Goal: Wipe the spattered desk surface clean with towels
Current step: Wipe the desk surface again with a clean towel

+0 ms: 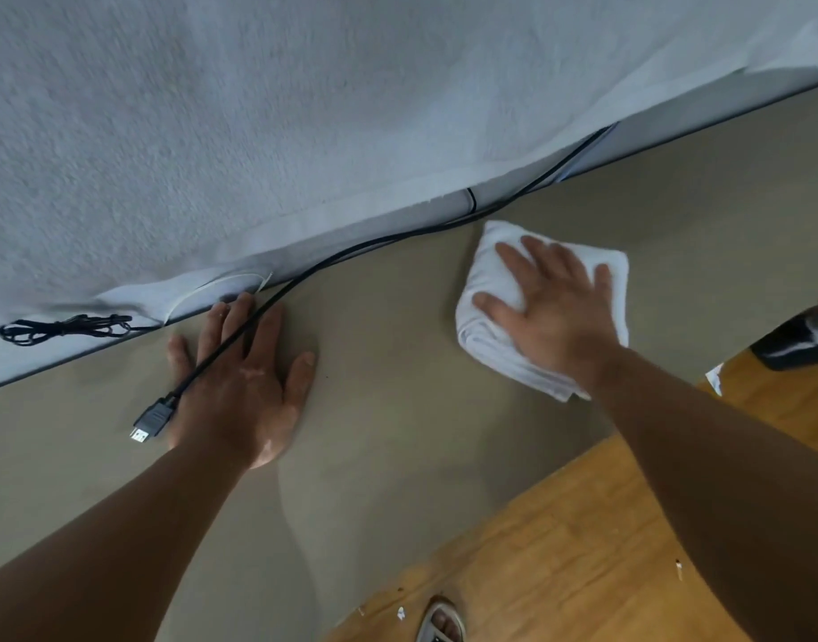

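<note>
- The white towel (513, 312) is folded into a thick pad and lies flat on the desk (397, 433), up near the back edge where the desk meets the wall (212, 132).
- Right hand (550, 308) is pressed flat on top of the towel, fingers spread, not gripping anything. If it pushes any further back, I'd guess the towel runs into the cable.
- That black cable (351, 250) runs along the back edge just behind the towel, then curves forward across the desk. A wide swipe could snag it and drag it around.
- Left hand (240, 382) is well to the left of the towel, palm down and fingers spread on the bare desk. The cable lies right over its fingers, so lifting that hand carelessly could flick the cable.
- The plug (150, 421) at the cable's end sits just beside the left wrist, even further from the towel. It could scrape the top if yanked.
- Can't really make out any spatter on the desk from here, so missing spots is a real risk.
- The desk's front edge is close to the towel's near corner, so a hard pull back could send the towel onto the wooden floor (559, 549).
</note>
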Demonstrator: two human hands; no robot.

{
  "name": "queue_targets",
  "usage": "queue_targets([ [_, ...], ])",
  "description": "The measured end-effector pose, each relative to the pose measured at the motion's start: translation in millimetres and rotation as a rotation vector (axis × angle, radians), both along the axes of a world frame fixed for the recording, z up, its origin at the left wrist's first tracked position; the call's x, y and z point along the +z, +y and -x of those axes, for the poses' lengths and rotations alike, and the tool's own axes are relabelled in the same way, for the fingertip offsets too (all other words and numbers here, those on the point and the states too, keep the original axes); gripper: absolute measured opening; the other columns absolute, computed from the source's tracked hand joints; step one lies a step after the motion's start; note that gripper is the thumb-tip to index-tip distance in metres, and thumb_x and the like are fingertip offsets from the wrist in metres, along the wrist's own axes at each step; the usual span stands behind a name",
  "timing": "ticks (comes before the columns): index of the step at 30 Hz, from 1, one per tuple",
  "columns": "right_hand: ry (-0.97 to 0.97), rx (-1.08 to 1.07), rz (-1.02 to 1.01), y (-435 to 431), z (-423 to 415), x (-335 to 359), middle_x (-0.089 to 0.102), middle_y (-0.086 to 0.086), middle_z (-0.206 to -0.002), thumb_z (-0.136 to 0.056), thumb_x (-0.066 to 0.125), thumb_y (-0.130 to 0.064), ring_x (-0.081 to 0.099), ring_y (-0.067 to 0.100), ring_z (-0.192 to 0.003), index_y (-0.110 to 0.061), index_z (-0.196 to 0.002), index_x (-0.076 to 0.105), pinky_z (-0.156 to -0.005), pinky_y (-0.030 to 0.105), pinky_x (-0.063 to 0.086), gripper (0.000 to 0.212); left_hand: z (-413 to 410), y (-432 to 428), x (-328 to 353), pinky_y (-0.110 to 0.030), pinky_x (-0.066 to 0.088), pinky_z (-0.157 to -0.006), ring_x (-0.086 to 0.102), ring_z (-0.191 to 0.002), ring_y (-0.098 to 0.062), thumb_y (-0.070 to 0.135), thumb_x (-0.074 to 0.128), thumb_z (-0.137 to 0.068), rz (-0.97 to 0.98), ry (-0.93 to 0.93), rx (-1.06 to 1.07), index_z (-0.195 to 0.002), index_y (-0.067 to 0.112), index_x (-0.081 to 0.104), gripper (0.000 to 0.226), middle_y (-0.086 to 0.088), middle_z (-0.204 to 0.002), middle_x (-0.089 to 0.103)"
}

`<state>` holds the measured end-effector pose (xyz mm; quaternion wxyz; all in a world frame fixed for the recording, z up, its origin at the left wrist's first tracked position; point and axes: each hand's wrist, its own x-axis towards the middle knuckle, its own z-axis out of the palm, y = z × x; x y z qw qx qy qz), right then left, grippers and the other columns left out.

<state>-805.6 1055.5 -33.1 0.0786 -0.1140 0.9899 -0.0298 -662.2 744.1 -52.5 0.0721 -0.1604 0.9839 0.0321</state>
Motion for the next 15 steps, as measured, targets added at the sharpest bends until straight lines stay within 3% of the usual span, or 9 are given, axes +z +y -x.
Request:
queue_targets([
  [4,-0.022,-0.218,0.050,1.9,33.2,-1.3,0.013,-0.010,-0.170,-0.085,0.024,-0.086,0.011,0.024,-0.155,-0.048,-0.157,0.013,-0.120,0.067,0.005,0.082,0.8,0.7,-0.8,-0.055,0.005,-0.126,-0.006,-0.159,-0.016,0.070,0.001,-0.091,-0.012,0.007,0.009,-0.162,0.033,0.009,0.081,0.004,-0.173,0.000],
  [8,-0.028,-0.225,0.072,-8.1,10.3,-2.5,0.007,-0.010,-0.171,-0.086,0.020,-0.086,0.004,0.025,-0.157,-0.046,-0.159,0.009,-0.121,0.067,0.001,0.084,0.9,0.9,0.2,-0.057,0.006,-0.126,-0.006,-0.159,-0.020,0.065,0.013,-0.097,-0.028,-0.024,0.005,-0.162,0.032,0.007,0.074,0.002,-0.173,-0.002],
  [11,-0.064,-0.201,0.074,-16.3,-31.2,-1.4,0.000,-0.010,-0.172,-0.088,0.015,-0.087,-0.002,0.025,-0.157,-0.046,-0.160,0.003,-0.121,0.067,-0.001,0.084,1.7,7.6,-2.0,-0.061,0.014,-0.123,0.008,-0.158,-0.028,0.053,0.027,-0.101,-0.047,0.031,-0.003,-0.159,0.023,0.023,0.065,-0.008,-0.170,0.015],
  [15,-0.057,-0.099,0.091,-35.1,-117.9,-0.4,-0.003,-0.010,-0.172,-0.092,0.014,-0.083,-0.005,0.025,-0.158,-0.044,-0.162,0.001,-0.121,0.066,-0.005,0.080,3.3,28.9,-5.1,-0.061,0.026,-0.115,0.031,-0.147,-0.036,0.034,0.034,-0.098,-0.045,0.150,0.036,-0.136,0.011,0.049,0.047,-0.018,-0.154,0.042],
])
